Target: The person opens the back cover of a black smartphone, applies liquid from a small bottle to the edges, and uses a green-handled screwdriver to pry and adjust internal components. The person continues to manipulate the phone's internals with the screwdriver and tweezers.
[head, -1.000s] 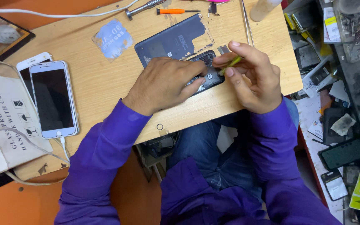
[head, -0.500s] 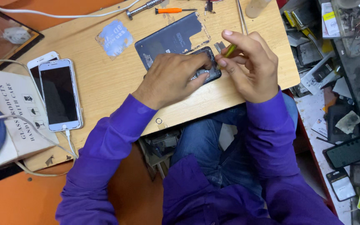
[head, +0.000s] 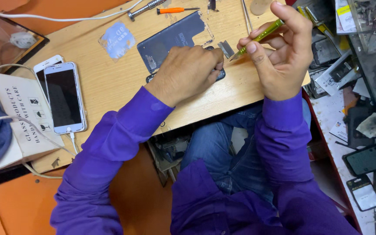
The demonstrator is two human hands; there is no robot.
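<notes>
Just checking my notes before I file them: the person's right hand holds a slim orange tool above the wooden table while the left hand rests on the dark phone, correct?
Not quite: in the head view the slim tool in the right hand is green-yellow, not orange. The left hand does rest on the dark phone on the wooden table.

Light wooden work table (head: 109,93) with a plain laminate top, set at an angle. Orange surface (head: 57,8) beyond the table's far edge; orange floor (head: 144,196) beneath it. Cluttered shelf area (head: 362,109) at the right edge. Even, soft lighting; no hard shadows.
</notes>
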